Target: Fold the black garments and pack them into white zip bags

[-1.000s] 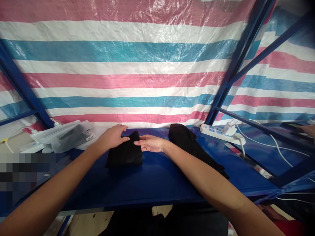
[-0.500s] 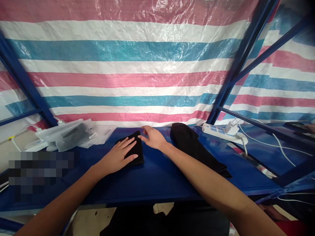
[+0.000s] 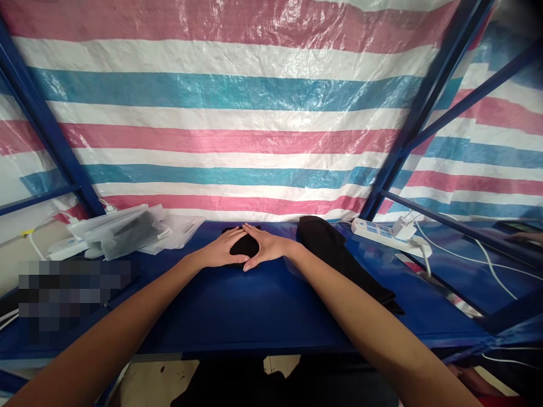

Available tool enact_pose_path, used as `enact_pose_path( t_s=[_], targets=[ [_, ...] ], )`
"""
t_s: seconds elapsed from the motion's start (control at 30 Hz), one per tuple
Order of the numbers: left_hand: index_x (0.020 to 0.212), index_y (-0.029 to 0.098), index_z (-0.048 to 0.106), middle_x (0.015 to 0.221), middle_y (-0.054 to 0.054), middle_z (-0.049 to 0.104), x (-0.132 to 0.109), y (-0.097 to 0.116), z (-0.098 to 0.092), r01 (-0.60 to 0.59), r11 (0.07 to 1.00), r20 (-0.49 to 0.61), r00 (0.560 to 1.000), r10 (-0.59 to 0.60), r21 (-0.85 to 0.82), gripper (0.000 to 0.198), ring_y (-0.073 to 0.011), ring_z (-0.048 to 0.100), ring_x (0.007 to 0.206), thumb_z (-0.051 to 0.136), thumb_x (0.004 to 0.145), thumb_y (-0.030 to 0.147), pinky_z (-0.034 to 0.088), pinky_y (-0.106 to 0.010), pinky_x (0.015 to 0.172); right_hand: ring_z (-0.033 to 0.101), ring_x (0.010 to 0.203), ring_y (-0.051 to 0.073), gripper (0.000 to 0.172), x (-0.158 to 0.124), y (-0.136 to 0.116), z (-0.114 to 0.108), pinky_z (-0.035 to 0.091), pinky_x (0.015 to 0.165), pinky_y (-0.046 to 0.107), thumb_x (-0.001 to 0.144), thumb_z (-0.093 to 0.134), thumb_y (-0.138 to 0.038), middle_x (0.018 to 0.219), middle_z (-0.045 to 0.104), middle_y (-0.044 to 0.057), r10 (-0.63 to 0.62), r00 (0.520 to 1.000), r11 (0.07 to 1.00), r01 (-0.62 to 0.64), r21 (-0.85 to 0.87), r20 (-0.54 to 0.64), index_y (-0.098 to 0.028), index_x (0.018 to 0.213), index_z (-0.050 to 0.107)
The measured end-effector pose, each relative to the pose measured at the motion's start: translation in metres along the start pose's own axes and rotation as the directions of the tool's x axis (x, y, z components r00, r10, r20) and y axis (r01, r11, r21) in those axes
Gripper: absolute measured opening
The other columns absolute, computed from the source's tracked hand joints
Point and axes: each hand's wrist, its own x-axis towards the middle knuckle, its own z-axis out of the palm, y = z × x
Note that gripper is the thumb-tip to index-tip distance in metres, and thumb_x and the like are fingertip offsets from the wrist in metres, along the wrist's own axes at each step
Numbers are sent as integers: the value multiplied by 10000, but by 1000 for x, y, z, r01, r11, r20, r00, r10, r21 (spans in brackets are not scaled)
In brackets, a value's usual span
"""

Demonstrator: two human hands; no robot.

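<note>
A small folded black cloth (image 3: 244, 245) lies on the blue shelf (image 3: 263, 305) near its back. My left hand (image 3: 221, 249) rests flat on the cloth's left side, fingers stretched out. My right hand (image 3: 265, 247) lies flat on its right side, fingers together and extended, fingertips meeting those of the left hand. Most of the cloth is hidden under both palms. A pile of black fabric (image 3: 339, 257) stretches along the shelf just right of my right hand.
Clear plastic bags (image 3: 127, 230) are stacked at the back left. A white power strip (image 3: 384, 233) with a plugged charger and white cables sits at the back right. A striped tarp (image 3: 237, 113) closes the back. Blue frame posts (image 3: 407, 124) rise on both sides.
The cloth has become a smaller bundle farther back on the shelf. My left hand slid from its top to its left side, and my right hand came down onto it.
</note>
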Motion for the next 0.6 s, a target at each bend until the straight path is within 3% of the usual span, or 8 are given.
enact_pose_path(
  t_s=[0.13, 0.23, 0.3, 0.4, 0.47, 0.6],
  targets=[
    [1768, 305, 267, 1841, -64, 211, -10, -6, -3, -63, 998, 2, 998, 64, -19, 956, -359, 145, 1709, 619, 996, 746, 167, -557, 1377, 89, 1714, 405, 1493, -5, -4, 5, 170, 1367, 586, 619, 941, -775, 1853, 129, 130, -13, 1000, 999, 13, -29, 2, -338, 1786, 118],
    [1764, 289, 283, 1837, -83, 222, -17, -16, -6, -7, 1000, -14, 1000, 7, -7, 966, -365, 144, 1709, 606, 990, 768, 178, -561, 1372, 89, 1712, 416, 1440, -9, -11, 10, 210, 1350, 598, 652, 926, -780, 1856, 101, 123, -101, 987, 991, 89, -96, -129, -356, 1783, 143],
    [1754, 272, 315, 1835, -92, 233, -20, -23, -8, 43, 999, -52, 998, -43, -2, 962, -362, 163, 1705, 600, 986, 777, 199, -544, 1369, 194, 1688, 406, 1254, -10, -15, 12, 237, 1345, 567, 700, 935, -728, 1827, 224, 127, -248, 944, 959, 209, -190, -215, -332, 1738, 353],
    [1745, 257, 338, 1825, -97, 266, -22, -31, -11, 78, 997, -88, 993, -78, -6, 959, -352, 209, 1696, 598, 984, 780, 227, -512, 1366, 486, 1523, 349, 708, -7, -18, 14, 335, 1306, 495, 892, 856, -571, 1595, 587, 133, -439, 877, 878, 372, -300, -196, -264, 1504, 678],
    [1740, 250, 353, 1819, -100, 284, -24, -33, -13, 83, 997, -95, 992, -83, -3, 953, -353, 222, 1692, 605, 985, 775, 239, -515, 1364, 614, 1372, 319, 455, -4, -18, 17, 414, 1244, 468, 992, 758, -445, 1412, 710, 133, -490, 856, 843, 416, -340, -167, -225, 1390, 749],
    [1616, 302, 576, 1779, -67, 389, -27, -28, -16, -15, 996, -185, 982, 31, 86, 683, -354, 257, 1680, 557, 1055, 690, 241, -552, 1364, 707, 1150, 294, 276, 0, -17, 19, 522, 1083, 442, 1038, 647, -306, 1218, 772, 135, -522, 838, 800, 415, -434, -159, -180, 1236, 790]
  ],
)
